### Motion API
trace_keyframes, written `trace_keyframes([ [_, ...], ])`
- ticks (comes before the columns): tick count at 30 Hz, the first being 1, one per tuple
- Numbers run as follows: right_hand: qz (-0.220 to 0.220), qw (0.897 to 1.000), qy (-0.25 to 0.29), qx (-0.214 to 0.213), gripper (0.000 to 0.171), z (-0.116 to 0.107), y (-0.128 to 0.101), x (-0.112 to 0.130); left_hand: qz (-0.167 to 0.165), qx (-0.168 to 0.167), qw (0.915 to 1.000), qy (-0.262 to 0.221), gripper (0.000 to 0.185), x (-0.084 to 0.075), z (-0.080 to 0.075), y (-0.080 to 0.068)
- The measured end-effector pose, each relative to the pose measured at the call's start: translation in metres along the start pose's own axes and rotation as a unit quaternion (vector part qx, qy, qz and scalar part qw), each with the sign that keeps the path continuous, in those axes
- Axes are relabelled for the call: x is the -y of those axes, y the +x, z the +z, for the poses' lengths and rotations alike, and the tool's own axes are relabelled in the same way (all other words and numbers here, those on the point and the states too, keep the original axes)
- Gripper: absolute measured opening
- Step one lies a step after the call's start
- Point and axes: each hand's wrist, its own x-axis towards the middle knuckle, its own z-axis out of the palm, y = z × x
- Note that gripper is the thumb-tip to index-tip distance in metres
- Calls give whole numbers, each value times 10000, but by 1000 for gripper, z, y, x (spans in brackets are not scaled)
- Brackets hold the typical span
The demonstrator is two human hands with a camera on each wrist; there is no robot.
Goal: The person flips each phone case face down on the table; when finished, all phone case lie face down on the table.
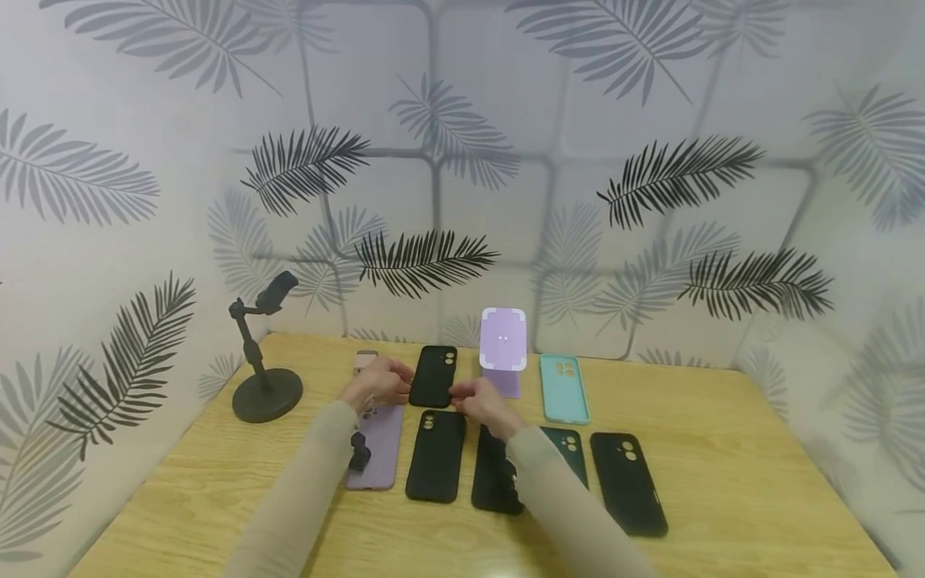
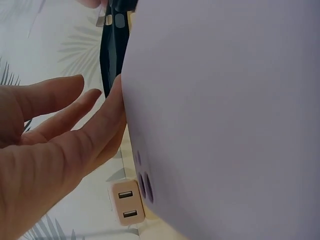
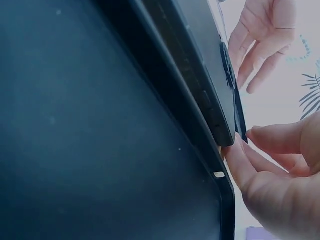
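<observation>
The scene is evenly, softly lit — faint shadows are cast beneath the cases; head-view edges are bowed, and both wrist views are blurred by closeness — highlights washed out

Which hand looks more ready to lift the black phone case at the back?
Probably the right hand: its fingertips already pinch the edge of the black phone case. The left hand sits at the other edge with straight, relaxed fingers, beside the lilac case, only touching at most.

Tabletop product-display booth: leaf-print backdrop (image 1: 462, 160), phone cases (image 1: 436, 454), stand (image 1: 263, 361).
</observation>
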Motion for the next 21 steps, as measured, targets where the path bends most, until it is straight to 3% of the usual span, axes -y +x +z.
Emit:
trace_keyframes([
  [6, -48, 9999, 24, 158, 35, 1, 0, 2, -92, 7, 9995, -306, 44, -2, -1, 0],
  [16, -35, 9992, 321, 228, 28, 1, 3, 3, -73, -348, 9979, -546, 41, -5, -1, 0],
  [21, 39, 9977, 624, 244, 30, 1, 5, 2, -15, -185, 9962, -854, 48, -9, 1, -1],
])
